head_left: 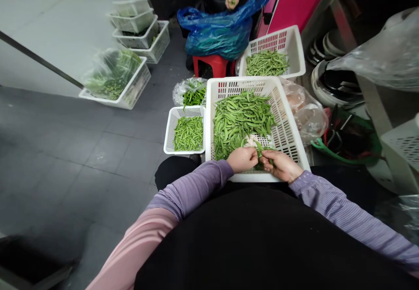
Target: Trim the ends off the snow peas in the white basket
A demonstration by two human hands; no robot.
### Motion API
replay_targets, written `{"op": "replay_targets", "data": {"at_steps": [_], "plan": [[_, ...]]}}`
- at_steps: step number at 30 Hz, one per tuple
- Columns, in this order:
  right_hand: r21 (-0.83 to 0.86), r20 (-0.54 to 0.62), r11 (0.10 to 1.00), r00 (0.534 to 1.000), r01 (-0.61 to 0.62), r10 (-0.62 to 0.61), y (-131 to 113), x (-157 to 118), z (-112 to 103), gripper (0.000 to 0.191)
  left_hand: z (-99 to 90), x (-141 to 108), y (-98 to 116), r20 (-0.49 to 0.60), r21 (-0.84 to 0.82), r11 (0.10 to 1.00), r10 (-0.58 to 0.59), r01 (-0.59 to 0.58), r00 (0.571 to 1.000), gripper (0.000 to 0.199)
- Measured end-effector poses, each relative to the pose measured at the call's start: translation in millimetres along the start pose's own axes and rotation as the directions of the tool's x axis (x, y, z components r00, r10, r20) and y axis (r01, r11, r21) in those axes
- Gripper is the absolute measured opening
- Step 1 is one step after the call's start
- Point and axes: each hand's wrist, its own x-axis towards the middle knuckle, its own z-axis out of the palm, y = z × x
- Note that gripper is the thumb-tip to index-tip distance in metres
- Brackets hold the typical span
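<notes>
A partly hidden green pod (259, 145) is between the hands by the white basket (287, 135)'s near edge, long axis slanting toward the near right corner. The right hand (280, 163) pinches it; the left hand (244, 158)'s fingers curl closed, contents unclear. Other pods (240, 116) heap along the left edge.

Blue bag (218, 39) on red stool (214, 66), stacked baskets (132, 41) near pale wall (65, 28)
</notes>
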Motion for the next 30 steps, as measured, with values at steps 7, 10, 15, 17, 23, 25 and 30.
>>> {"op": "replay_targets", "data": {"at_steps": [7,10,15,17,23,25,30], "plan": [[0.095,0.031,0.994,0.998,-0.049,0.046,-0.3,-1.1,4.0,0.028,8.5,-0.8,2.1,0.029,0.127,0.985,0.112,-0.115,0.993,0.026],[0.063,0.068,0.995,0.995,-0.075,0.071,-2.3,-3.6,5.0,0.026,6.1,-0.8,3.2,0.036,0.135,0.986,0.095,-0.099,0.995,0.025],[-0.02,0.15,0.991,0.98,-0.129,0.131,-13.2,-15.5,-3.5,0.029,-7.9,4.4,-5.7,-0.055,0.096,0.978,-0.181,0.185,0.982,0.026],[-0.039,0.155,0.99,0.978,-0.135,0.139,-18.6,-21.8,-10.6,0.03,-14.2,7.6,-11.9,-0.09,0.08,0.948,-0.302,0.309,0.949,0.027],[-0.112,0.182,0.987,0.974,-0.117,0.136,-22.5,-36.2,-29.7,0.036,-18.0,12.4,-18.8,-0.075,0.106,0.904,-0.409,0.415,0.91,0.026],[-0.121,0.184,0.987,0.974,-0.108,0.129,-20.1,-38.3,-32.6,0.038,-15.9,12.2,-19.0,-0.054,0.128,0.898,-0.417,0.42,0.907,0.026],[-0.106,0.183,0.99,0.977,-0.091,0.11,-16.5,-37.8,-36.8,0.04,-14.3,6.2,-15.2,-0.076,0.09,0.963,-0.249,0.255,0.966,0.032]]}}
